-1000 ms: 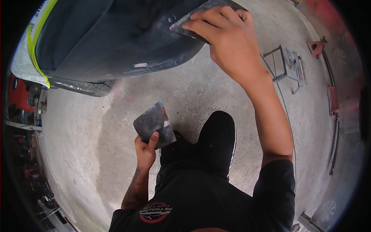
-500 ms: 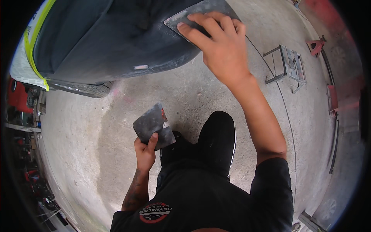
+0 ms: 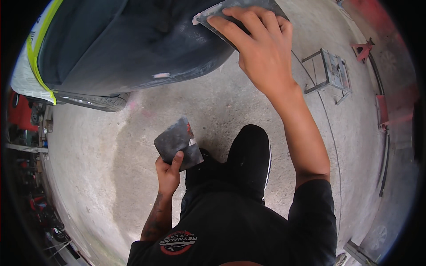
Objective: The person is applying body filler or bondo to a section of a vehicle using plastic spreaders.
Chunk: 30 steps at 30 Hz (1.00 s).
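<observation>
My right hand [image 3: 266,55] presses its spread fingers on a thin dark spreader [image 3: 271,5] against the lower part of a dark grey car bumper [image 3: 115,48]. Light pinkish filler [image 3: 196,19] shows at the spreader's left corner. Below the bumper, in front of my legs, my left hand [image 3: 168,175] grips a dark rectangular spreading board [image 3: 172,138], with the thumb on its face. Red and white marks show on this board's right side, where a second flat piece seems to overlap it. A small pinkish-white patch [image 3: 161,75] lies on the bumper's lower edge.
Yellow-green tape [image 3: 32,57] and masking paper cover the car's left side, above a tyre [image 3: 104,103]. A metal step stool [image 3: 335,71] stands on the concrete floor at right, near a cable [image 3: 329,119]. A red jack stand [image 3: 364,49] sits farther back.
My right hand has slid a little right with the spreader, and more pinkish filler now shows at its corner. My left hand and its board have shifted very slightly.
</observation>
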Each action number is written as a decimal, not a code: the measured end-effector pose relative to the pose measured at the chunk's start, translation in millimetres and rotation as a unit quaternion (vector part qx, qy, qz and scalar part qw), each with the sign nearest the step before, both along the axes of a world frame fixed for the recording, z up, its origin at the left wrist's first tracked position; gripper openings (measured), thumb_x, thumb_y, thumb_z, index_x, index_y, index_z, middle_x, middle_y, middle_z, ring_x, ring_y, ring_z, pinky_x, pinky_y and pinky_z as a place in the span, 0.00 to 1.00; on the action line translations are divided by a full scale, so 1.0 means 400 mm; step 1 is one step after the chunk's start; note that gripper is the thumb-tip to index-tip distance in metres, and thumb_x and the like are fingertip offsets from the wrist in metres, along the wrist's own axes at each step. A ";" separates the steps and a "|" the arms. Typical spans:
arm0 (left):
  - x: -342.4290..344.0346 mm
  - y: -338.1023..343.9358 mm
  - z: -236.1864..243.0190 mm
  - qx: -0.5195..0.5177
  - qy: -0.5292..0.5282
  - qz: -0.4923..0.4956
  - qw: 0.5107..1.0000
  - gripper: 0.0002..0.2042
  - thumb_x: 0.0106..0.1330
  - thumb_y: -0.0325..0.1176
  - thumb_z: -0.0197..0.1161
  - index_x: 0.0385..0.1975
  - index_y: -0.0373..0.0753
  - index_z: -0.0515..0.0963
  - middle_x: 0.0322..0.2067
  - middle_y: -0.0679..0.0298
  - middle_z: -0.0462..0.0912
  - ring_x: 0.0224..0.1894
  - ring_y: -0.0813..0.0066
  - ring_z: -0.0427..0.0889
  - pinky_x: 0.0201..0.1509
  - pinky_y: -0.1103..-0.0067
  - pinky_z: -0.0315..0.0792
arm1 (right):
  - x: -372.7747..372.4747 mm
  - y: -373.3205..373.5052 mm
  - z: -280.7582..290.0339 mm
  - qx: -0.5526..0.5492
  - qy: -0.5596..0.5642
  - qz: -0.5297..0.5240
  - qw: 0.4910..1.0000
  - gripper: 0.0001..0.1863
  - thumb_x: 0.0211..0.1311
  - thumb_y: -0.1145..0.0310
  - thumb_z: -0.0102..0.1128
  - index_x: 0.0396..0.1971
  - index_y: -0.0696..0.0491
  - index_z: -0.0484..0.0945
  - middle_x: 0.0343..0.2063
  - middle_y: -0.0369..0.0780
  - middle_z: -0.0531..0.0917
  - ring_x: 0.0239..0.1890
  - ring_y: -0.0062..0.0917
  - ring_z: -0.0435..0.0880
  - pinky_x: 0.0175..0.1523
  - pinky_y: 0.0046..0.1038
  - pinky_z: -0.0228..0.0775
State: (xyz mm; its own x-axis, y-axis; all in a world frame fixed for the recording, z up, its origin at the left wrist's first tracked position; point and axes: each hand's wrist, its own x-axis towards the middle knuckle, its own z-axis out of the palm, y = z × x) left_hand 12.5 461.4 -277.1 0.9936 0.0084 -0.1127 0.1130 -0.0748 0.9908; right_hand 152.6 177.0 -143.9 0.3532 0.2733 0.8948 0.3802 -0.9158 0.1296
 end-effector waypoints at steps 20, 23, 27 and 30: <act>-0.008 0.004 -0.001 0.006 -0.009 -0.003 1.000 0.15 0.69 0.38 0.64 0.41 0.29 0.80 0.36 0.65 0.84 0.38 0.82 0.79 0.45 0.81 0.72 | -0.004 -0.023 0.042 0.001 0.088 0.022 0.996 0.18 0.55 0.72 0.57 0.46 0.42 0.83 0.44 0.30 0.79 0.47 0.24 0.73 0.48 0.33 0.57; -0.003 -0.003 -0.002 0.021 -0.016 0.003 1.000 0.15 0.69 0.39 0.65 0.41 0.29 0.81 0.36 0.65 0.84 0.38 0.82 0.78 0.45 0.81 0.72 | -0.001 -0.038 0.042 -0.013 0.091 0.049 0.995 0.18 0.55 0.73 0.58 0.47 0.43 0.83 0.44 0.30 0.80 0.47 0.24 0.73 0.49 0.34 0.57; 0.003 0.005 -0.010 0.016 -0.019 0.011 1.000 0.15 0.68 0.39 0.65 0.40 0.29 0.81 0.35 0.65 0.84 0.38 0.82 0.78 0.45 0.82 0.71 | -0.012 -0.072 0.000 -0.047 0.096 0.060 0.992 0.21 0.50 0.76 0.59 0.45 0.40 0.84 0.46 0.27 0.81 0.48 0.23 0.75 0.50 0.33 0.58; 0.005 0.017 -0.004 0.013 -0.002 0.009 1.000 0.15 0.68 0.38 0.65 0.40 0.29 0.81 0.35 0.66 0.83 0.38 0.82 0.77 0.46 0.82 0.70 | -0.062 -0.099 -0.032 0.004 0.108 0.048 0.993 0.26 0.45 0.82 0.57 0.43 0.39 0.84 0.45 0.27 0.82 0.49 0.24 0.76 0.52 0.32 0.60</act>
State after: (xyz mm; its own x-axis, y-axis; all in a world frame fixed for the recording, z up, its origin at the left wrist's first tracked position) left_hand 14.4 468.0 -278.8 0.9937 0.0296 -0.1082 0.1106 -0.0990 0.9889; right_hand 127.6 137.5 -156.6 0.5101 0.3076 0.8032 0.4841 -0.8746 0.0275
